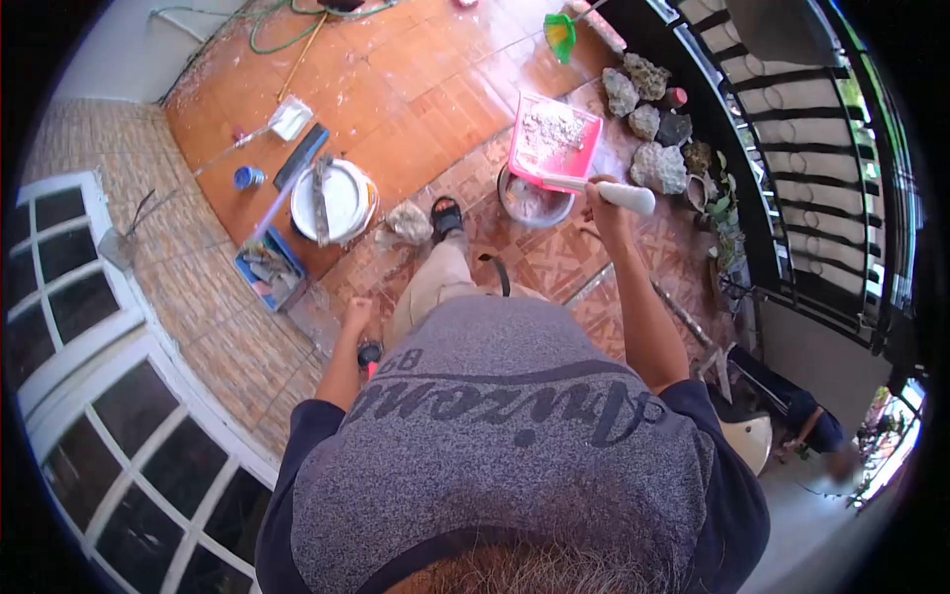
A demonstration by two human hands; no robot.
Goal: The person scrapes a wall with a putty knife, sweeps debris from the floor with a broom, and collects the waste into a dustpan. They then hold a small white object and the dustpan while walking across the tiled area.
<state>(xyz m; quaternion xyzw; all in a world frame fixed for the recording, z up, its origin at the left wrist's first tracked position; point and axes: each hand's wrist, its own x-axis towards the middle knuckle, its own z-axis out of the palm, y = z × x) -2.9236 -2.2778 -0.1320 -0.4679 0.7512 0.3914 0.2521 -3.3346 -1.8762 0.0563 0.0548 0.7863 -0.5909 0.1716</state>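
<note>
My right hand (602, 201) is closed around the pale handle (628, 197) of a pink dustpan (598, 134), whose long white end sticks out to the right. Whitish crumbly debris (550, 131) lies in the pan. The pan's near edge overlaps a round grey bucket (542, 212), which has pale material inside. On the other side, my left hand (358, 313) hangs low beside my leg with its fingers curled and nothing visible in them. My sandalled foot (446, 218) stands left of the bucket.
A white paint bucket (366, 220) with a tool across it stands left, beside a blue tool tray (295, 293) and a rock (407, 224). Rocks (657, 168) line the railing (792, 148). A green broom (560, 38) is farther off; another person (807, 421) is at right.
</note>
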